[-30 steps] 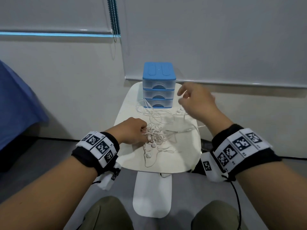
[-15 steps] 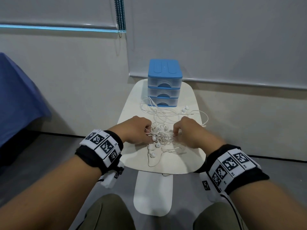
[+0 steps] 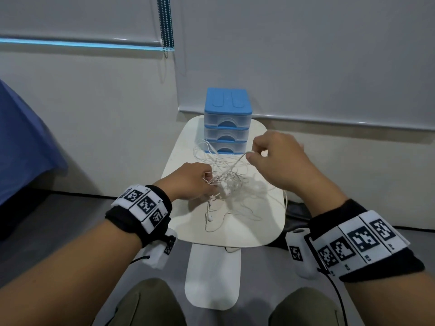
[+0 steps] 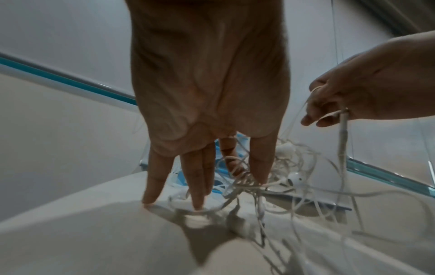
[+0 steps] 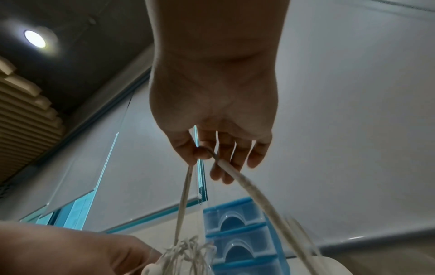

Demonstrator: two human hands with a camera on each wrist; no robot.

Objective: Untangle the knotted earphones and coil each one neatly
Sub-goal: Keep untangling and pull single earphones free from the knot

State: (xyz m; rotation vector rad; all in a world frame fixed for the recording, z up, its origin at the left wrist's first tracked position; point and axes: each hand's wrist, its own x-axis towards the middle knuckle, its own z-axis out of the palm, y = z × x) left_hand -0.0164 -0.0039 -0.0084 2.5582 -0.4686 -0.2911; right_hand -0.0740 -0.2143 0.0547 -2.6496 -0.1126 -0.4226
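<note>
A knot of white earphones (image 3: 229,183) lies mid-table on the white table (image 3: 261,229), with loose loops spreading back and right. One earbud (image 3: 210,217) trails toward the front edge. My left hand (image 3: 208,182) pinches the left side of the knot; in the left wrist view thumb and forefinger hold the tangle (image 4: 247,179) while the other fingertips (image 4: 149,199) touch the tabletop. My right hand (image 3: 250,155) is raised above the table's back right and pinches a cable strand (image 5: 207,154) that runs taut down to the knot (image 5: 186,253).
A small blue three-drawer unit (image 3: 227,123) stands at the table's back edge, just behind the cables and left of my right hand. A wall and a roller blind stand close behind it. My knees are under the near edge, and something blue (image 3: 21,147) lies at far left.
My right hand has left the knot and risen toward the back right, drawing a strand up taut. My left hand stays on the knot's left side.
</note>
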